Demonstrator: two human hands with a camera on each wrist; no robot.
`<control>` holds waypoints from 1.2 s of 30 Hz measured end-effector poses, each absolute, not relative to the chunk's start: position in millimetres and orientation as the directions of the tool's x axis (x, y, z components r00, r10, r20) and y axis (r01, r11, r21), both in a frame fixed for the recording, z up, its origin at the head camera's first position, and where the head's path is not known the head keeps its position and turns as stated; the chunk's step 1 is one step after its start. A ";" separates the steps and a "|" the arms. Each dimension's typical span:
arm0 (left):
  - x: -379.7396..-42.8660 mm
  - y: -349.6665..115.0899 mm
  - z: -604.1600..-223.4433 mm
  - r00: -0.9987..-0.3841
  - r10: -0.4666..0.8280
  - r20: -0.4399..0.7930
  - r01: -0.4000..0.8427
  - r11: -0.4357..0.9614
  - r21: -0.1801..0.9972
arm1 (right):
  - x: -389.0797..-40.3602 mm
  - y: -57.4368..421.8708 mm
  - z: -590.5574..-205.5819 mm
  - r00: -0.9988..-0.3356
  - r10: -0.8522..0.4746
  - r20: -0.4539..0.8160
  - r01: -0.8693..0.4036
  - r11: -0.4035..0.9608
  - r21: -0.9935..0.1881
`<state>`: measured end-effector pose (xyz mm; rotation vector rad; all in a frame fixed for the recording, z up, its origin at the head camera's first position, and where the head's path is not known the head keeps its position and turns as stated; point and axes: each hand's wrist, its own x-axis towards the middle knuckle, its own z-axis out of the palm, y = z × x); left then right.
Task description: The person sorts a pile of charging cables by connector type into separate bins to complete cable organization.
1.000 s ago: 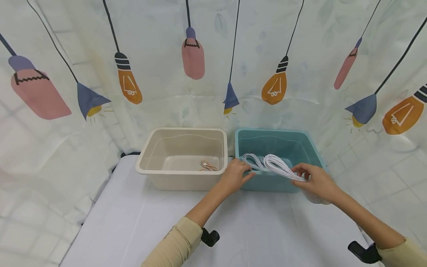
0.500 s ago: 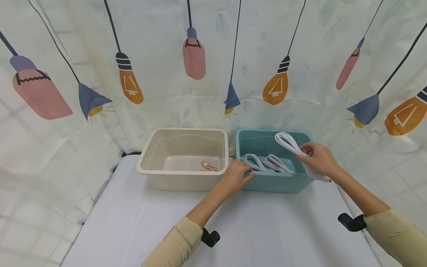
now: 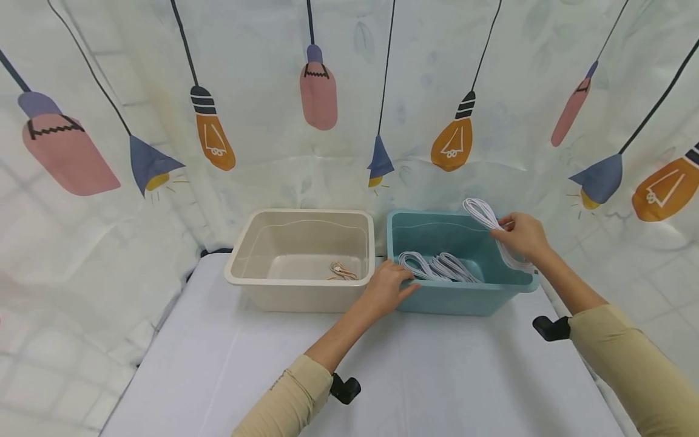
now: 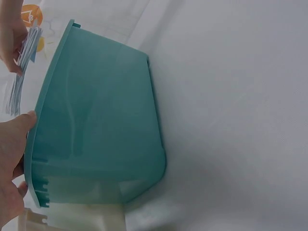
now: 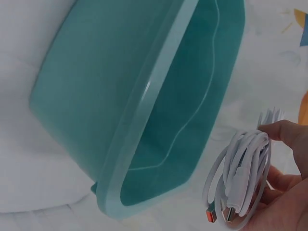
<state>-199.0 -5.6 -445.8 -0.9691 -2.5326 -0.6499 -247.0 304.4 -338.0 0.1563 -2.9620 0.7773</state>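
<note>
My right hand (image 3: 524,235) pinches a coiled white USB cable (image 3: 483,213) above the right end of the teal bin (image 3: 453,298). In the right wrist view, two plugs, one orange-tipped, hang from the cable (image 5: 239,183) below the thumb. My left hand (image 3: 386,285) holds the bin's rim at its front left corner; in the left wrist view the thumb (image 4: 30,118) lies against that rim. Inside the bin lie more coiled white cables (image 3: 448,267), side by side near the front wall.
A beige bin (image 3: 300,297) stands left of the teal one, with a small tan cable coil (image 3: 343,271) inside. Both bins sit on a white-covered table (image 3: 415,370), at its back edge. A curtain (image 3: 262,127) printed with lamps hangs behind.
My right hand has lifted the coiled cable away from the other coils, then moved up and back, over the teal bin's right end. The left hand has stayed at the rim.
</note>
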 end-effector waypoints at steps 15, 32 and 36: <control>-197.8 -5.0 -445.9 -0.703 0.525 0.479 0.694 0.652 0.305 | -252.7 296.1 -339.8 -0.998 0.046 0.048 0.015 0.861 -0.509; -195.1 -5.0 -442.5 -0.726 0.529 0.439 0.679 0.649 0.342 | -231.5 289.4 -358.9 -0.981 -0.037 0.192 -0.138 0.825 -0.548; -191.9 -6.7 -439.0 -0.731 0.526 0.434 0.677 0.637 0.369 | -226.3 286.3 -361.6 -0.971 -0.042 0.234 -0.167 0.820 -0.548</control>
